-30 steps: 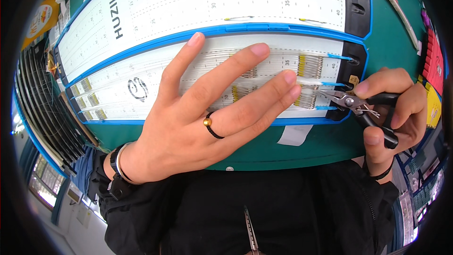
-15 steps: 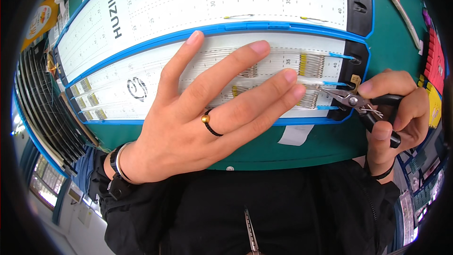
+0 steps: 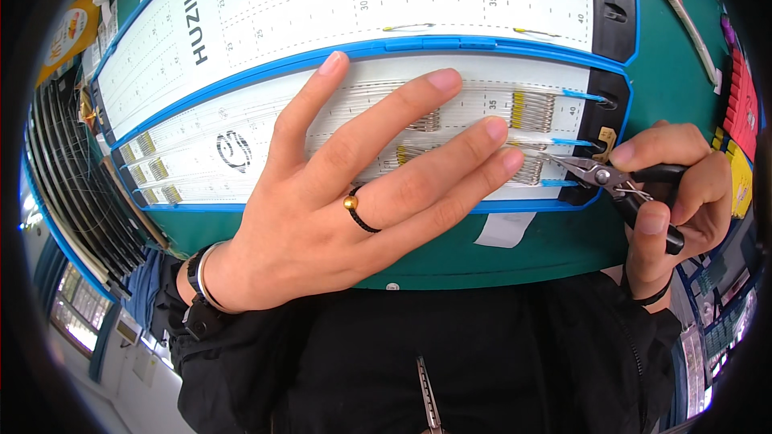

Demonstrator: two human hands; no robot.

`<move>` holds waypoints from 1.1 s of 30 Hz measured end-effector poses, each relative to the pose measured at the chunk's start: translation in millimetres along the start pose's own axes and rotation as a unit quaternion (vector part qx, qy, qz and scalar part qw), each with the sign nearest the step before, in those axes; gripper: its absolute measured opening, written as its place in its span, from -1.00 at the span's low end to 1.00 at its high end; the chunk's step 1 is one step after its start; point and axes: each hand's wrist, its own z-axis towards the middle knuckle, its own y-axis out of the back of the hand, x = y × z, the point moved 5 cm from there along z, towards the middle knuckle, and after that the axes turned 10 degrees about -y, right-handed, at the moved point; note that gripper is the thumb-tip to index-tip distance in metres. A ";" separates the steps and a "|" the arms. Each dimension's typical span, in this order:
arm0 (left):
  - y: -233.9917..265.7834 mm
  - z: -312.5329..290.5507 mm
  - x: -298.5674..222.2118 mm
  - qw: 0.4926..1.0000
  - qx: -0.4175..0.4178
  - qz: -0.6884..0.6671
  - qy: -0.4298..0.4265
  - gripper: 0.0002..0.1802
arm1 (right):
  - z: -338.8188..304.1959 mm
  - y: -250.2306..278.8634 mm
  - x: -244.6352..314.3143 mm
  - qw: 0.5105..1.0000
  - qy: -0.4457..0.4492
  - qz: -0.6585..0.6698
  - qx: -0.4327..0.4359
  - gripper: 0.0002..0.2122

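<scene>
A long blue-edged case [image 3: 623,120] with white ruled panels lies unfolded on the table. My left hand [image 3: 318,221] lies spread, palm down, over the near half, covering part of what is under it. Fine clear lines run along this panel. Near its right end are clusters of thin silver wire pieces [image 3: 532,111] with yellow bindings, resembling fishing hooks on line. Blue strips [image 3: 572,143] reach from there to the black end piece [image 3: 599,112]. In my right hand [image 3: 698,193] are black-handled pliers [image 3: 601,177], their pointed tips at the lower cluster, beside my left fingertips. Whether they grip anything is too small to tell.
Two thin yellow-tipped pieces [image 3: 408,27] lie on the far panel. A white paper scrap [image 3: 505,229] sits by the case's near edge. Dark curved spools or discs [image 3: 76,185] stand at left; red blocks [image 3: 741,108] and a pale rod [image 3: 679,16] are at right.
</scene>
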 end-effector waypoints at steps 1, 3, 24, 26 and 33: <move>0.0 -0.2 0.0 1.000 0.000 0.000 0.000 -0.41 | 0.1 0.2 0.2 1.000 0.002 -0.001 0.001 -0.67; -0.1 -0.4 -0.3 1.000 -0.002 0.001 -0.001 -0.41 | 0.2 1.6 0.0 1.000 0.008 -0.001 0.003 -0.67; 4.9 1.9 2.5 0.999 -0.021 -0.011 -0.021 -0.46 | 2.3 -1.6 -0.3 0.999 0.019 -0.001 0.032 -0.67; 4.9 0.8 2.8 1.000 -0.015 -0.004 -0.027 -0.45 | 1.3 -2.2 -2.2 0.999 0.017 0.008 0.026 -0.66; 3.8 -0.5 2.3 0.999 -0.026 -0.002 -0.025 -0.40 | 1.5 -0.4 -1.1 0.999 0.024 0.032 0.018 -0.65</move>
